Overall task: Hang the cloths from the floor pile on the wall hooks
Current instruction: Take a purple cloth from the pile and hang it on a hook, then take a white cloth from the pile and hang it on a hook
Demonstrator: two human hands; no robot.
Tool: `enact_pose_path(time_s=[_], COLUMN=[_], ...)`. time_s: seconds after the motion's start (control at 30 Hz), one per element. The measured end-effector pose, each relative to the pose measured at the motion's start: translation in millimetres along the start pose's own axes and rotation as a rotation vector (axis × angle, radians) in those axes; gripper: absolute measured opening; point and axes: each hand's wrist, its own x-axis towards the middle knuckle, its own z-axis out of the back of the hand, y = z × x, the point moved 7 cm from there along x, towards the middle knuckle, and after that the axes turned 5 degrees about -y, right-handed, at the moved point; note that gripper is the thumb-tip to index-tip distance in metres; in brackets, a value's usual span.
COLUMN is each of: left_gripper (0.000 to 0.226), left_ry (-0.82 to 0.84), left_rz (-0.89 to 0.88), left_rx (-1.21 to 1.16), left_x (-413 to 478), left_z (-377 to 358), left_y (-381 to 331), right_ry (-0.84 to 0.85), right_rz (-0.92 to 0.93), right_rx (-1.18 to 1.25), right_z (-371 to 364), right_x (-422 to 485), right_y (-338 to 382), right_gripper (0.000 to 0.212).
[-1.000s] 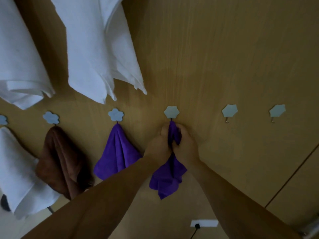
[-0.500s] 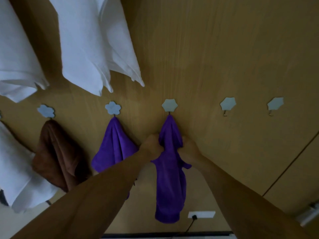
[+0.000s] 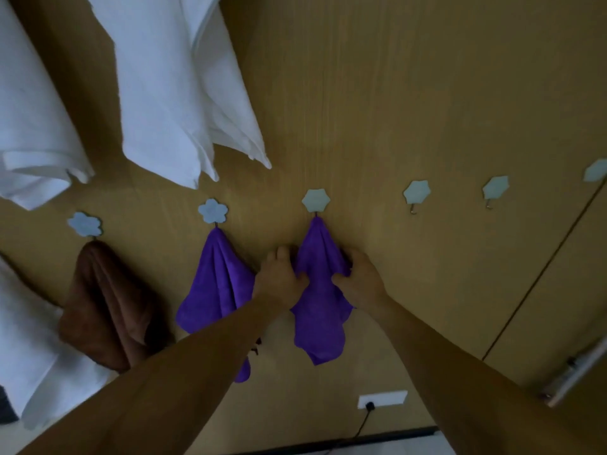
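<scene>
A purple cloth (image 3: pixel 320 310) hangs from a pale flower-shaped wall hook (image 3: pixel 316 200) at the middle of the wooden wall. My left hand (image 3: pixel 279 277) grips the cloth's left edge and my right hand (image 3: pixel 359 279) grips its right edge, both about a third of the way down. Another purple cloth (image 3: pixel 216 284) hangs from the hook (image 3: pixel 213 210) to the left, partly behind my left forearm. A brown cloth (image 3: pixel 105 303) hangs from the hook (image 3: pixel 84 223) further left. The floor pile is out of sight.
Two bare hooks (image 3: pixel 416 192) (image 3: pixel 495 188) sit to the right, with a third hook (image 3: pixel 596 170) at the frame edge. Large white towels (image 3: pixel 170 93) hang above and at left. A white wall socket (image 3: pixel 382 399) with a black cable sits low; a cabinet door seam runs at right.
The cloth went onto the hook and dropped open. My hands slid down from just under the hook and moved apart to the cloth's two sides.
</scene>
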Motion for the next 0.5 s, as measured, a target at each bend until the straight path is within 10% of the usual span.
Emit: enact_pose_path(time_s=[0.5], left_gripper=[0.076], left_ry=[0.171], left_rz=[-0.488], left_rx=[0.199], left_x=[-76.7], left_z=[15.2], left_y=[-10.9], right_ry=[-0.249], right_rz=[-0.29], right_rx=[-0.363], right_z=[16.1], right_x=[-176.4], right_y=[19.2], right_gripper=[0.068])
